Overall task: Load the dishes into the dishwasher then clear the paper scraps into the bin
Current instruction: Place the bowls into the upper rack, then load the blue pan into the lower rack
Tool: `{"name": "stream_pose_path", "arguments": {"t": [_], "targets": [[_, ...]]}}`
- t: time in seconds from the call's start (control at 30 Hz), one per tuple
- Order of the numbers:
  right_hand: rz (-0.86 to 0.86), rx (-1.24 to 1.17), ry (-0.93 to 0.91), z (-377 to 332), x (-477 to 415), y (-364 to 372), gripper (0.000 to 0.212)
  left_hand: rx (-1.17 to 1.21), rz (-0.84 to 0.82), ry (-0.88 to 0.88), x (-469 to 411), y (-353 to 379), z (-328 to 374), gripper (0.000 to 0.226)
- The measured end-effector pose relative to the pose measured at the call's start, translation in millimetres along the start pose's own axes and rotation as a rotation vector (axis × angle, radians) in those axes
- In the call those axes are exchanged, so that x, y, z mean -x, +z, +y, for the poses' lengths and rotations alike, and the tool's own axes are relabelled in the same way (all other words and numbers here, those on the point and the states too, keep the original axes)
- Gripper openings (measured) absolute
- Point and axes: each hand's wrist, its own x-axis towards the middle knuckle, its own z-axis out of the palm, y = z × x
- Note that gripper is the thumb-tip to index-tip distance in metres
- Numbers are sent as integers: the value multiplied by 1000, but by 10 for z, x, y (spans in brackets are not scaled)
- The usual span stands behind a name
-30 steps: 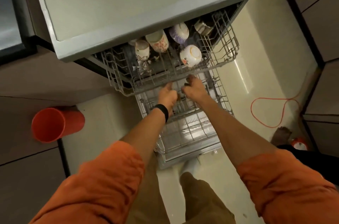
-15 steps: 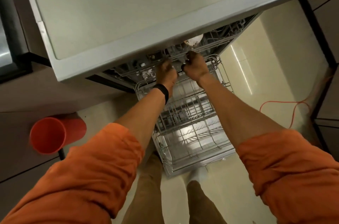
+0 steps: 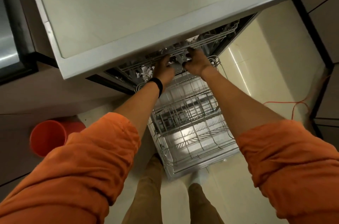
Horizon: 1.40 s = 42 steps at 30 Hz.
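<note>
Gripping the front rail of the upper rack (image 3: 212, 39), the left hand (image 3: 164, 69) and the right hand (image 3: 197, 62) are seen side by side in the head view. Their fingers are curled over the wire on either side of the rack's middle bracket. A black band (image 3: 158, 84) is worn on the left wrist, and orange sleeves (image 3: 91, 159) are rolled up on both arms. The upper rack is tucked almost wholly inside the dishwasher (image 3: 146, 3), with only its front edge showing under the grey top. White, patterned bits of dishes (image 3: 146, 75) are glimpsed in it behind the wires; what kind they are cannot be told. The lower rack (image 3: 192, 128) is drawn fully out in front of the machine, below the forearms. A red bin (image 3: 47, 137) is set on the floor (image 3: 256, 77) left of the dishwasher, its mouth turned toward the camera. An orange cable (image 3: 293, 103) is looped on the floor at the right.
</note>
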Motion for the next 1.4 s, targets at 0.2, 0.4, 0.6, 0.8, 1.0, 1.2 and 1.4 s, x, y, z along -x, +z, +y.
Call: {"name": "stream_pose_path", "arguments": {"t": [0.2, 0.4, 0.6, 0.8, 1.0, 1.2, 1.4], "targets": [[17, 39, -25, 131, 569, -86, 62, -228, 31, 62, 507, -35, -86, 56], [67, 93, -145, 199, 1485, -246, 49, -296, 44, 220, 1315, 86, -121, 51], [76, 68, -269, 75, 2483, -372, 51, -287, 136, 308, 2349, 122, 0, 43], [61, 124, -426, -288, 3270, -371, 50, -277, 253, 409, 3194, -131, 61, 39], [78, 120, -555, -863, 3675, -181, 47, -236, 386, 454, 3669, -761, -81, 40], [62, 145, -643, -1545, 3861, 411, 44, -179, 480, 462, 4032, -1635, -402, 36], [63, 148, -745, -2350, 4023, 1210, 43, -267, 592, 509, 4347, -2621, -683, 48]]}}
